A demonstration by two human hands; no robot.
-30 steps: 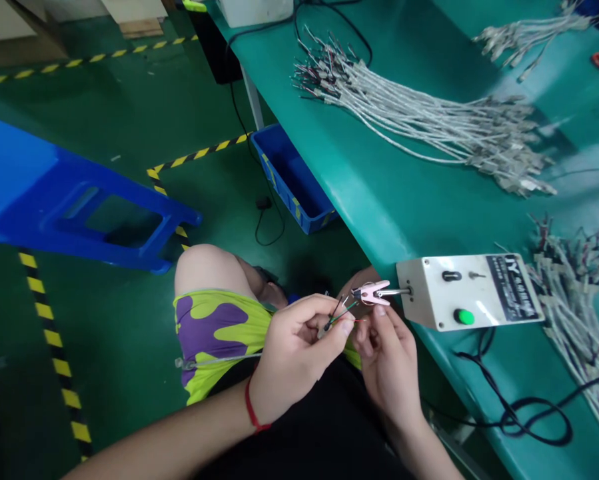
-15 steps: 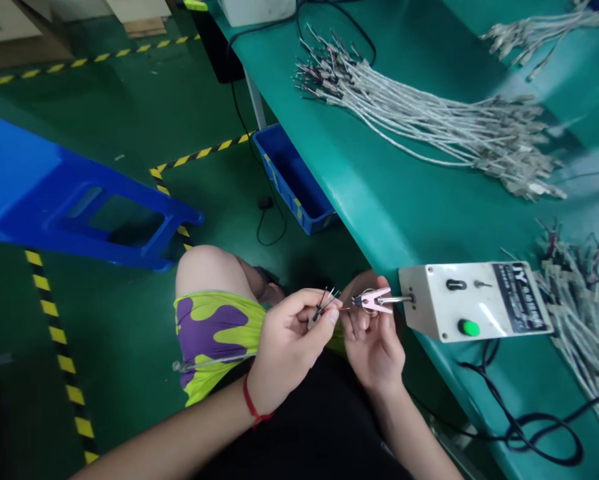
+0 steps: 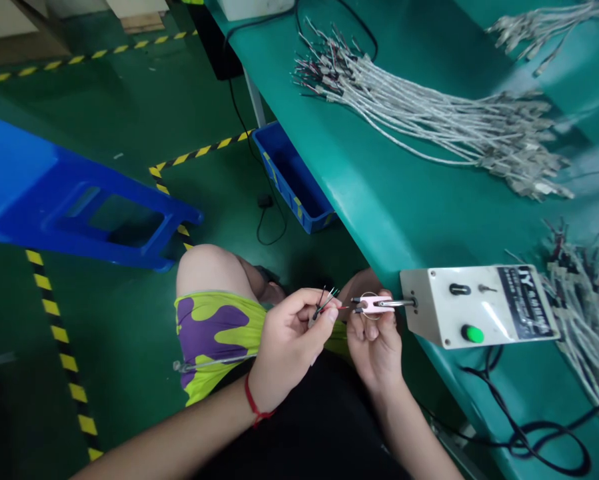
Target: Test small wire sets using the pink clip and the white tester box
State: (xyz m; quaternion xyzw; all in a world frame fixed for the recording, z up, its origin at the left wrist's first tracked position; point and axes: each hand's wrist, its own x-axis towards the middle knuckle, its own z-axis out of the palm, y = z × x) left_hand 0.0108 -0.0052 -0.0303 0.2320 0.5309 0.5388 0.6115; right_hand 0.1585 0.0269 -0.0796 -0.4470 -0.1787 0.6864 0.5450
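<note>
My left hand (image 3: pixel 286 347) is closed on the end of a thin cable (image 3: pixel 324 305) whose short coloured wires fan out above my fingertips. My right hand (image 3: pixel 374 340) pinches a small pink clip (image 3: pixel 372 305) that sticks out on a metal rod from the side of a grey box (image 3: pixel 479 307) with a green button. A red wire runs from the cable end to the tip of the clip. Both hands are over my lap, just off the edge of the green bench (image 3: pixel 389 187).
A large bundle of grey cables (image 3: pixel 429 117) lies across the bench, another (image 3: pixel 584 293) at the right edge, a third (image 3: pixel 544 23) far back. A black cord (image 3: pixel 529 433) loops below the box. On the floor stand a blue bin (image 3: pixel 292 177) and a blue stool (image 3: pixel 74 193).
My right hand rose from beside the wires to the pink clip and pinched it. The cable end in my left hand moved up; its red wire now points into the clip.
</note>
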